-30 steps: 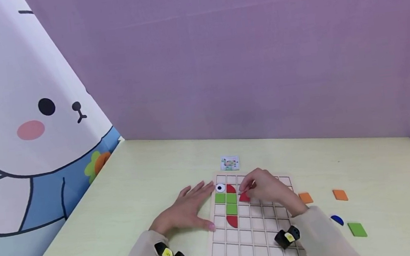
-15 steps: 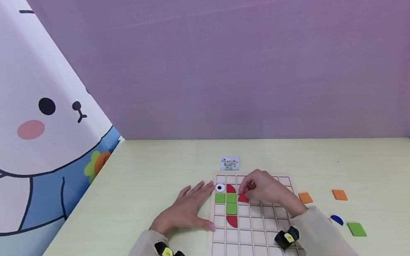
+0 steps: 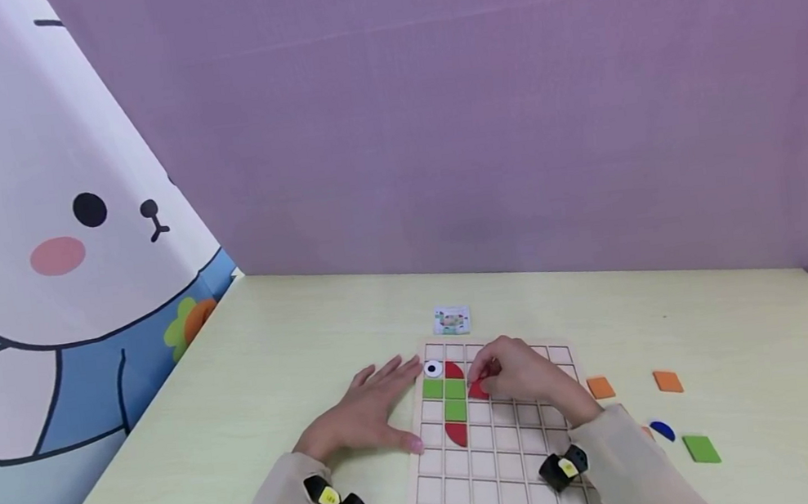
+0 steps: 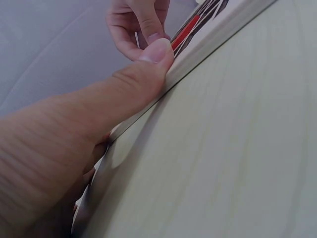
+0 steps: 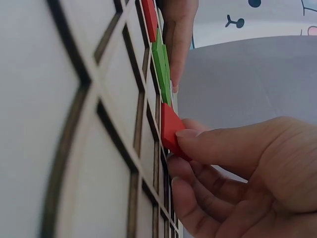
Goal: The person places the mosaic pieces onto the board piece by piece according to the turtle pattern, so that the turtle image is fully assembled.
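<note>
My right hand (image 3: 518, 370) pinches a red tile (image 3: 478, 390) over the wooden grid board (image 3: 467, 502), just right of the upper green square. In the right wrist view, thumb and fingers grip this tile (image 5: 171, 126), tilted at the grid; part of it is covered by the thumb. My left hand (image 3: 365, 412) lies with spread fingers along the board's left edge, its thumb touching the rim in the left wrist view. On the board sit a round eye tile (image 3: 433, 369), a red quarter-circle (image 3: 453, 370), several green squares (image 3: 456, 410) and a lower red quarter-circle (image 3: 456, 434).
A small picture card (image 3: 451, 320) lies beyond the board. To the right are orange tiles (image 3: 668, 381), a blue half-round tile (image 3: 663, 431) and a green tile (image 3: 702, 449). A purple backdrop (image 3: 509, 126) rises behind the table (image 3: 308, 319).
My right hand has shifted slightly left with the red tile, which now lies closer to the upper green square. The left hand stays in place.
</note>
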`<state>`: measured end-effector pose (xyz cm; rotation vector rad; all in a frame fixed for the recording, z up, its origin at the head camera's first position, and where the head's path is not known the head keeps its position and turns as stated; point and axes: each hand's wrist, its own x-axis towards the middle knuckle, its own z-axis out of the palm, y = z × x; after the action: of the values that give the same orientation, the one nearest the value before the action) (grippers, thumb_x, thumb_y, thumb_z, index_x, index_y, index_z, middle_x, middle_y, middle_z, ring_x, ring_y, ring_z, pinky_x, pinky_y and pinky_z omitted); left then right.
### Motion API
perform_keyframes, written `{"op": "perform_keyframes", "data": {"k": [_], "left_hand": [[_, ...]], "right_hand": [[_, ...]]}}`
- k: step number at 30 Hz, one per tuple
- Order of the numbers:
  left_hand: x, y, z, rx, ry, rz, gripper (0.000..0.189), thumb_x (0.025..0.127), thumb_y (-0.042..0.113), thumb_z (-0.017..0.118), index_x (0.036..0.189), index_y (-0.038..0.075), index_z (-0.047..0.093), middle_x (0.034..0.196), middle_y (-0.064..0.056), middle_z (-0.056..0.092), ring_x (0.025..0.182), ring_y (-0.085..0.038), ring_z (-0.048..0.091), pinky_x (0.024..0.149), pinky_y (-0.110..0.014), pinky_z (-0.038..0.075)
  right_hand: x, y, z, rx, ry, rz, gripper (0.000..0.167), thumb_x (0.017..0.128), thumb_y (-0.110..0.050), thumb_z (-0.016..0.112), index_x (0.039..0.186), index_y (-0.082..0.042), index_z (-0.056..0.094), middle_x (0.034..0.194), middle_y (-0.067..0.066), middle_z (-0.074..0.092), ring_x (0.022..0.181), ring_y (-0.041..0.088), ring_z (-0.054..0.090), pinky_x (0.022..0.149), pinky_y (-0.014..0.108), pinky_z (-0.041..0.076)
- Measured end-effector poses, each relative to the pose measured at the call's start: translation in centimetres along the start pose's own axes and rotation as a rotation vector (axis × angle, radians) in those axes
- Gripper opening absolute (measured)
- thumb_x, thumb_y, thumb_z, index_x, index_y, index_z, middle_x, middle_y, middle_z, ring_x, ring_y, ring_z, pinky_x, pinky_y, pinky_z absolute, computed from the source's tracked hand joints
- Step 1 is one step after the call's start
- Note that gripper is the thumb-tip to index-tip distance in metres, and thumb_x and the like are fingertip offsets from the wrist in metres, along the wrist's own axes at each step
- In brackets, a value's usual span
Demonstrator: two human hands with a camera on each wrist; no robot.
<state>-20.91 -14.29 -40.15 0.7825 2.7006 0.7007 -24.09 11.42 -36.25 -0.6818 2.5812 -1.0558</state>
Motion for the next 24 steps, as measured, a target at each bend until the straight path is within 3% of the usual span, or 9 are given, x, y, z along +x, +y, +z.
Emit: {"op": "perform_keyframes", "data": {"k": [17,24], "left_hand": [[-0.05,-0.28,0.17,0.007,0.012,0.005,0.108,0.071,0.067,0.068,0.154,0.019,0.018,0.16,0.004,0.016,0.149,-0.023,0.006,0.118,-0.054,0.003],[-0.04,-0.37,0.21,-0.004,0.008,0.007,0.108,0.071,0.066,0.069,0.154,0.019,0.019,0.16,0.005,0.016,0.149,-0.022,0.006,0.118,-0.053,0.003]], "right_hand": [[-0.09,0.17,0.01,-0.035,0.007,-0.078,0.019,0.078,0.009,0.065,0.08,-0.007,0.073,0.082,0.003,0.068,0.071,0.012,0.052,0.064,0.024,0.046],[-0.5,0.0,-0.4,-0.02,-0.03,-0.048,0.018,0.077,0.008,0.065,0.084,-0.008,0.071,0.082,0.002,0.066,0.071,0.014,0.051,0.064,0.024,0.045]]}}
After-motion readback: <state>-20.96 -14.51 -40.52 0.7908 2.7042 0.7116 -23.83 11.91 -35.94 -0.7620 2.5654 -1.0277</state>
